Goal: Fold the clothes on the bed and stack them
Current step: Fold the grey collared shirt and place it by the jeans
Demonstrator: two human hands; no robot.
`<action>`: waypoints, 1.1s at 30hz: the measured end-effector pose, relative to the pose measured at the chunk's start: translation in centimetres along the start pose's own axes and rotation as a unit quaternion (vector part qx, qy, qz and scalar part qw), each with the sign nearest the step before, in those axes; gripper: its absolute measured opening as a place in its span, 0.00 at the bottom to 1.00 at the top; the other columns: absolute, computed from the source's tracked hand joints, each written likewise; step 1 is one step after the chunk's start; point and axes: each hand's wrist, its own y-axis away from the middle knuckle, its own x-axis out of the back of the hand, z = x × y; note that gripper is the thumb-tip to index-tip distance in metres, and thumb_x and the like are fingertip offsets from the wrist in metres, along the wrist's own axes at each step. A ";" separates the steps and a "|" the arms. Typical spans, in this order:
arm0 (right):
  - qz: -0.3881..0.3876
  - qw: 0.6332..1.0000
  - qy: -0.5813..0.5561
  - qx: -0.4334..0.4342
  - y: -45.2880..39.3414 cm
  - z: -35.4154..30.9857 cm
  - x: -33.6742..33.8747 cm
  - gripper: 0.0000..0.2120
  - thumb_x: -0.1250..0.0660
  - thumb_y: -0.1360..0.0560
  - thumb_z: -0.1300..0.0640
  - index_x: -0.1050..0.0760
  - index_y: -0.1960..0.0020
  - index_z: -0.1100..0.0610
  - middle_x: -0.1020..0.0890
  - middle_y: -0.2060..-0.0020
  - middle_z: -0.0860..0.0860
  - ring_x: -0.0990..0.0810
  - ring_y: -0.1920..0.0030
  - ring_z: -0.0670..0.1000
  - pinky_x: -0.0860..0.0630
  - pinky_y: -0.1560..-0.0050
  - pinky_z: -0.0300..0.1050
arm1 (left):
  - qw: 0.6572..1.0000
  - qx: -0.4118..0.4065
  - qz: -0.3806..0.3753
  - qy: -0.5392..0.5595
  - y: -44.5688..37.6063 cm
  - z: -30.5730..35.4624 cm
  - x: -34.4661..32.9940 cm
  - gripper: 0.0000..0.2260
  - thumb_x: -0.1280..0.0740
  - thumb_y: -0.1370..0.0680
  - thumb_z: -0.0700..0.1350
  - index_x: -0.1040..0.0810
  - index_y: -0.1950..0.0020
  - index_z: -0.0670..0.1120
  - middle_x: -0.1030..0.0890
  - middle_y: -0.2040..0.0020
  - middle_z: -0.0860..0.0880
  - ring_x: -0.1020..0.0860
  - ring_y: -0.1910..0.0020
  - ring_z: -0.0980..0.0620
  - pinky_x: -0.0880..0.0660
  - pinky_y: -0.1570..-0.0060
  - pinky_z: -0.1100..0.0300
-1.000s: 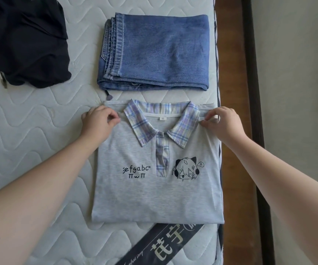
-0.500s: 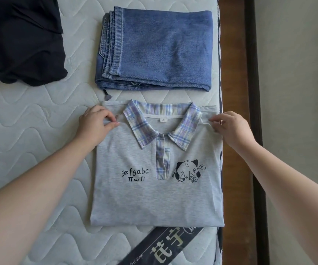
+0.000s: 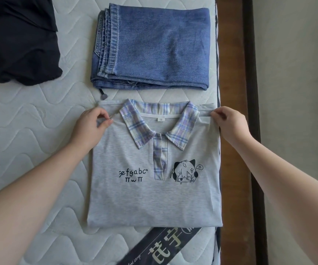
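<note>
I see the grey knit polo shirt (image 3: 154,188), plaid collar, folded to a rectangle on the quilted mattress (image 3: 30,150), lower centre. My left hand (image 3: 89,127) and right hand (image 3: 230,125) pinch its shoulders. Folded denim jeans (image 3: 154,46) lie above.

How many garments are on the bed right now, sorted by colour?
Grey: 1, the polo shirt, folded, both shoulders pinched by the left hand and right hand
Blue: 1, the folded jeans
Black: 1, the unfolded garment
Total: 3
</note>
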 end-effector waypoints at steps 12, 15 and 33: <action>-0.041 0.998 0.045 -0.025 -0.1 -2.6 -1.1 0.05 0.31 0.25 0.45 0.19 0.56 0.45 0.17 0.58 0.47 0.21 0.48 0.56 0.26 0.42 0.58 | 0.992 0.100 -0.034 0.071 -2.5 0.9 0.2 0.02 0.27 0.25 0.42 0.19 0.55 0.46 0.25 0.66 0.55 0.30 0.66 0.56 0.35 0.69 0.75; -0.039 0.996 -0.006 -0.083 -0.1 -3.0 -1.4 0.07 0.31 0.25 0.45 0.23 0.62 0.42 0.18 0.61 0.44 0.20 0.50 0.54 0.25 0.42 0.58 | 0.994 0.099 -0.035 0.033 -2.7 1.4 0.1 0.02 0.28 0.25 0.44 0.20 0.54 0.47 0.23 0.63 0.54 0.27 0.63 0.52 0.27 0.59 0.63; -0.037 0.953 0.240 0.182 18.5 0.3 -10.5 0.28 0.49 0.18 0.42 0.42 0.21 0.52 0.42 0.22 0.51 0.45 0.22 0.51 0.48 0.23 0.53 | 0.942 -0.182 -0.038 -0.278 20.3 3.1 -9.5 0.28 0.49 0.18 0.57 0.42 0.21 0.46 0.42 0.21 0.45 0.42 0.22 0.46 0.39 0.27 0.44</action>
